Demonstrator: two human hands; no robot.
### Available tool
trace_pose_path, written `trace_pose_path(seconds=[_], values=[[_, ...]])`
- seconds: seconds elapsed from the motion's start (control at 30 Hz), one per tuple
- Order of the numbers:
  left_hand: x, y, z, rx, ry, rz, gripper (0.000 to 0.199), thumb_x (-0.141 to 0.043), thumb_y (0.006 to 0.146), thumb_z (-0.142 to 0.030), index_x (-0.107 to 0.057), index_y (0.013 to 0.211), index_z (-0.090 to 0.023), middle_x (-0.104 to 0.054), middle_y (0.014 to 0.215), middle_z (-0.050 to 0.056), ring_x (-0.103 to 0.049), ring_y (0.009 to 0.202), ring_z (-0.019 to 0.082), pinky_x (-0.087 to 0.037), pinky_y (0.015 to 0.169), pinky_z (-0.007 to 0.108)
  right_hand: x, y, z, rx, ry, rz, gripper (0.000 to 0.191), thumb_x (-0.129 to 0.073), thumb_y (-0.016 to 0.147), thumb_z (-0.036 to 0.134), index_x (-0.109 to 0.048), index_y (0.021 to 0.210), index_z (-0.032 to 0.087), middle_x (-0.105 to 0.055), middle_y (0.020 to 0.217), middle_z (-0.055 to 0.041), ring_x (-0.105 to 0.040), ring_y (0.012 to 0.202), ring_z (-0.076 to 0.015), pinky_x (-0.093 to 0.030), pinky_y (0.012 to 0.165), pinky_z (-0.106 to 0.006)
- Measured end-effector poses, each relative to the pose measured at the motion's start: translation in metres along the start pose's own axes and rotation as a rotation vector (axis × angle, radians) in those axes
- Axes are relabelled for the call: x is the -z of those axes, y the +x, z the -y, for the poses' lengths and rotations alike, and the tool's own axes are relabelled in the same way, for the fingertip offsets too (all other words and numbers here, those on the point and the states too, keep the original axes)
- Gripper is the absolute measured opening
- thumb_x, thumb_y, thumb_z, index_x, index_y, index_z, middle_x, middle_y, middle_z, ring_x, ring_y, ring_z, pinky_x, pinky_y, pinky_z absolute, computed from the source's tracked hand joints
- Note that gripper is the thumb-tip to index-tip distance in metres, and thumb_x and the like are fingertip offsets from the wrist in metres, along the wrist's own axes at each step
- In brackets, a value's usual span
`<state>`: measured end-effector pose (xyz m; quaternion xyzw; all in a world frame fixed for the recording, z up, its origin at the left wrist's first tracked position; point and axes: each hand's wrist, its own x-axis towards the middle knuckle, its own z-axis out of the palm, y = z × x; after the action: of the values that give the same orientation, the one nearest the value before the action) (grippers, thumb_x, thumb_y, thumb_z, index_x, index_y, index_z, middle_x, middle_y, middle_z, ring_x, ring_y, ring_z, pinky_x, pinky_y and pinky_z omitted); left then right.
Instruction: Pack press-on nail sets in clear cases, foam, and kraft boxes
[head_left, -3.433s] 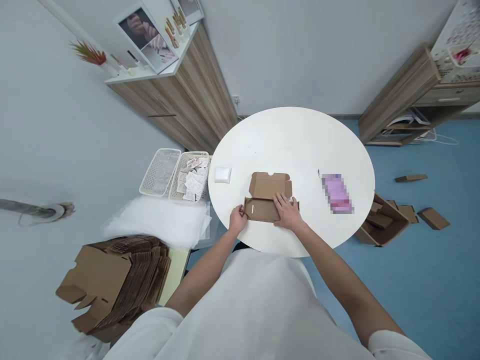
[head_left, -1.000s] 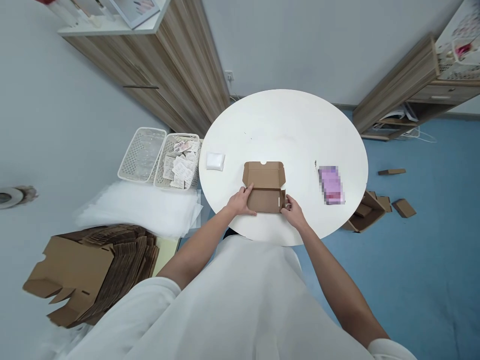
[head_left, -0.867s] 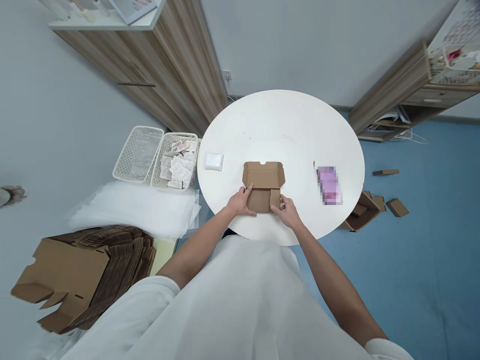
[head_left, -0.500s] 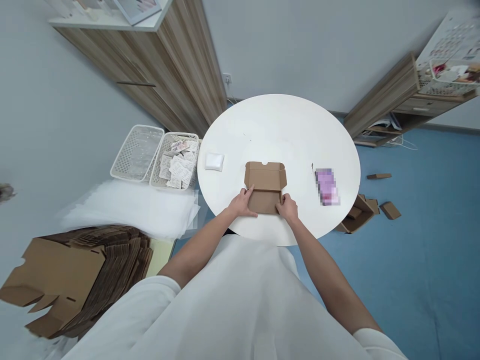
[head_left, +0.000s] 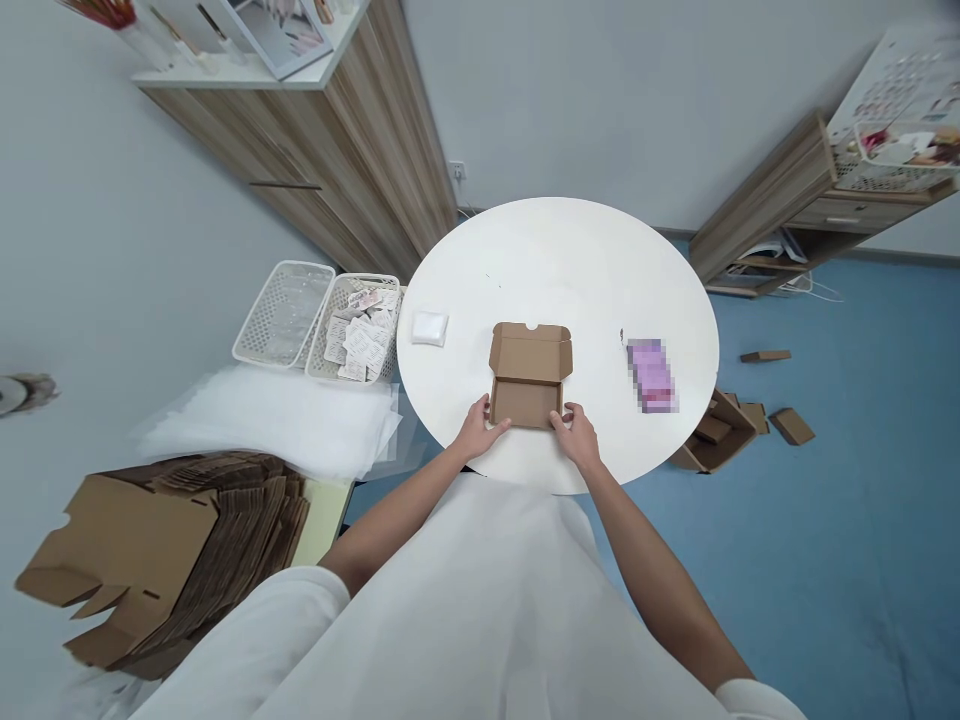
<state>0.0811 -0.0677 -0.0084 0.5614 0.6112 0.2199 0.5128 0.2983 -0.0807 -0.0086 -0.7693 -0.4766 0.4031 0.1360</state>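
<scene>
A small brown cardboard box [head_left: 527, 402] stands on the white round table [head_left: 555, 260], its lid raised and tilted away from me. My left hand [head_left: 477, 430] grips the box's left front corner, thumb at the front edge and fingers along the side. At the right front corner, my right hand [head_left: 576, 435] holds the box in the same way. A white packet [head_left: 430, 328] lies at the table's left, and a pixelated purple item [head_left: 652, 376] at its right.
Left of the table are two white baskets, one with paper slips [head_left: 364, 335], plastic sheets [head_left: 277, 420] and stacked flat cardboard [head_left: 135, 540]. An open carton [head_left: 720, 435] and small boxes lie on the floor at right. Wooden cabinets stand behind.
My left hand has moved from inside the box to its left outer side, and the left side wall now stands up. The right hand has shifted slightly at its corner.
</scene>
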Motion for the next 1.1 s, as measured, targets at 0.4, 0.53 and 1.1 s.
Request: trace_pose_path(seconds=[0.4, 0.53, 1.1], values=[[-0.005, 0.011, -0.005, 0.026, -0.107, 0.047, 0.064, -0.060, 0.071, -0.043, -0.039, 0.126, -0.018, -0.045, 0.124, 0.013, -0.047, 0.106, 0.024, -0.039, 0.088, 0.039, 0.001, -0.004, -0.005, 0.059, 0.031, -0.087, 0.055, -0.035, 0.079, 0.053, -0.041, 0.121, 0.018, -0.053, 0.108, -0.0108, -0.052, 0.094, -0.0236, -0.041, 0.073, -0.035], [0.012, 0.010, 0.002, 0.106, -0.082, 0.024, 0.067, -0.054, 0.075, -0.048, -0.030, 0.131, -0.019, -0.035, 0.132, 0.014, -0.041, 0.114, 0.025, -0.041, 0.085, 0.037, 0.002, -0.013, 0.009, 0.208, 0.051, -0.403, 0.052, -0.038, 0.081, 0.044, -0.036, 0.124, 0.016, -0.043, 0.119, -0.0145, -0.040, 0.111, -0.0259, -0.037, 0.085, -0.041], [0.172, 0.134, 0.044, 0.113, -0.075, -0.333, 0.060, -0.051, 0.079, -0.034, -0.029, 0.131, -0.017, -0.034, 0.130, 0.015, -0.036, 0.120, 0.027, -0.030, 0.098, 0.039, -0.135, 0.100, 0.215, 0.002, 0.370, 0.130, 0.038, -0.045, 0.074, 0.039, -0.042, 0.108, 0.022, -0.050, 0.108, -0.0070, -0.054, 0.083, -0.0144, -0.047, 0.064, -0.028]])
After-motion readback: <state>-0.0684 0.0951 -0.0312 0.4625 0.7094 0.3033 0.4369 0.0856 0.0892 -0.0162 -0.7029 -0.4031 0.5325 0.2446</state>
